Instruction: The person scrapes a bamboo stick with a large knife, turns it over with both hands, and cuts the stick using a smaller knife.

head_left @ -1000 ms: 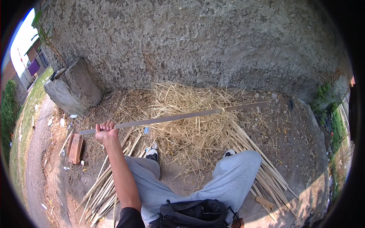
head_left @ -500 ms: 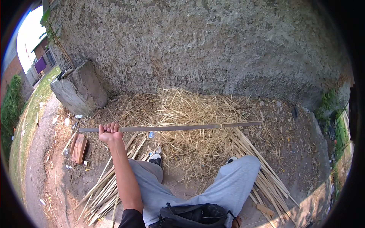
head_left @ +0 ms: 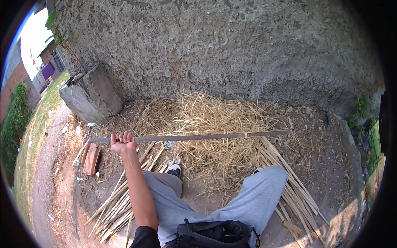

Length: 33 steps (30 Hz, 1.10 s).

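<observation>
The left hand (head_left: pixel 124 142) is closed around a long strip (head_left: pixel 190 137), fingers wrapped over it near its left end, with a short stub poking out past the fist. The strip's long axis runs crosswise in front of the person, nearly level from left to right — the far end points right, sitting just a touch farther toward the wall (head_left: pixel 223 49). A pale band crosses the strip well along toward that right end. It lies over the near part of a straw heap (head_left: pixel 215 115) at the wall's foot, though I can't tell whether it touches the straw. The right hand is out of view, so I can't tell what it's doing. The strip's left end hangs just above a reddish brick (head_left: pixel 91 160) as seen from overhead. Bundles of slats fan out on the ground by both legs, the left bundle (head_left: pixel 115 215) beyond the left forearm and the right bundle (head_left: pixel 300 202) past the right knee — a small wood block (head_left: pixel 292 227) lies among the latter. A dark bag (head_left: pixel 213 233) sits at the person's lap, and a concrete block (head_left: pixel 93 95) stands against the wall at left.
</observation>
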Motion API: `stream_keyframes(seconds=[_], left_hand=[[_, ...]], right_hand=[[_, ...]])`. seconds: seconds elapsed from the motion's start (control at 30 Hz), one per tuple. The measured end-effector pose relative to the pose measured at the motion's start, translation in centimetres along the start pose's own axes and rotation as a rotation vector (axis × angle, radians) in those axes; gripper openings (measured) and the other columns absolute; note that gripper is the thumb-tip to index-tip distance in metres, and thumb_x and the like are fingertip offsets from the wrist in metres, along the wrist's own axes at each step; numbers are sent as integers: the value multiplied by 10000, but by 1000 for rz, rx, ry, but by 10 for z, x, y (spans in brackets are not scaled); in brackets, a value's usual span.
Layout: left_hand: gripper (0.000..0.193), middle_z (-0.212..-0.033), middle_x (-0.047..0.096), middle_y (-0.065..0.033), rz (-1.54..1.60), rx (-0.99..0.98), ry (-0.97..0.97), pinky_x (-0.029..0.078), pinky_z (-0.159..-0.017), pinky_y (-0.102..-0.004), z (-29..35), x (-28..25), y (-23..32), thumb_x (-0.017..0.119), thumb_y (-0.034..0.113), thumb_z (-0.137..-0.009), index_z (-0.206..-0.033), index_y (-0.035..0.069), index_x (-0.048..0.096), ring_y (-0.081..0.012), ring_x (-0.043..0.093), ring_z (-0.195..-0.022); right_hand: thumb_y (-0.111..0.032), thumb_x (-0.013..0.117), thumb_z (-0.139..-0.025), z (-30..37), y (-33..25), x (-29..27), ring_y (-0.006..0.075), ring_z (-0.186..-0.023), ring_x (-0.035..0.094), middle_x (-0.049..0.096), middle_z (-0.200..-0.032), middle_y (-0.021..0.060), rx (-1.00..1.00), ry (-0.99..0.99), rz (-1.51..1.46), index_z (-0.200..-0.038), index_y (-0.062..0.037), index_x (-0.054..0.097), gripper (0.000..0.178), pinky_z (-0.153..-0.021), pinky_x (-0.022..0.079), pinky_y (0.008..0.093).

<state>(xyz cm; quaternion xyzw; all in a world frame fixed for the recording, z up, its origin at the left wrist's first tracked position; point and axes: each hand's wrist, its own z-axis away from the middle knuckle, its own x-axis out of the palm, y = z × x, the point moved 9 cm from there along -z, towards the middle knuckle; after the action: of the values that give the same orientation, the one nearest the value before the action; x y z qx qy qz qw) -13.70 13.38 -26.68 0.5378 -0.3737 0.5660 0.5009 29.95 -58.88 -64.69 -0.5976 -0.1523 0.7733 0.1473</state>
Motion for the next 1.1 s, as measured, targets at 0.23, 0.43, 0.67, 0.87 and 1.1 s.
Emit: stream_keyframes(seconds=[0.23,0.43,0.67,0.87,1.1], left_hand=[[414,-497,315,16,13,-9,5,169,-368,-262,2,3,-2,407,303,-995,-624,119,381,-102,224,-408],[415,-505,311,12,31,1,0,168,-370,-260,3,6,-3,425,302,-994,-626,115,381,-101,220,-409],[399,-511,307,19,139,-17,-70,170,-356,-249,0,13,-4,450,273,-978,-616,123,371,-95,243,-408],[400,-518,298,15,107,71,-45,164,-355,-250,1,10,12,445,275,-985,-625,119,365,-96,240,-409],[408,-516,311,13,108,47,-53,166,-350,-252,5,16,-4,439,269,-989,-617,120,363,-98,234,-398]], right_hand=[[-161,571,-887,-4,-7,4,282,-598,496,574,-714,139,6,15,-5,-861,-1,600,165,-578,419,431],[-179,578,-883,-7,-12,3,285,-580,488,576,-697,137,20,69,-22,-821,1,600,191,-579,414,435],[-200,587,-879,-45,-17,-57,290,-558,480,580,-677,134,-67,504,-145,-775,2,601,228,-579,409,440],[-87,529,-918,-135,-192,-153,110,-676,508,579,-759,39,-243,289,-670,-993,-7,651,165,-651,425,272],[-223,475,-1011,-136,-450,-243,211,-946,647,634,-1115,136,-576,75,-715,-1145,-3,604,287,-714,563,400]])
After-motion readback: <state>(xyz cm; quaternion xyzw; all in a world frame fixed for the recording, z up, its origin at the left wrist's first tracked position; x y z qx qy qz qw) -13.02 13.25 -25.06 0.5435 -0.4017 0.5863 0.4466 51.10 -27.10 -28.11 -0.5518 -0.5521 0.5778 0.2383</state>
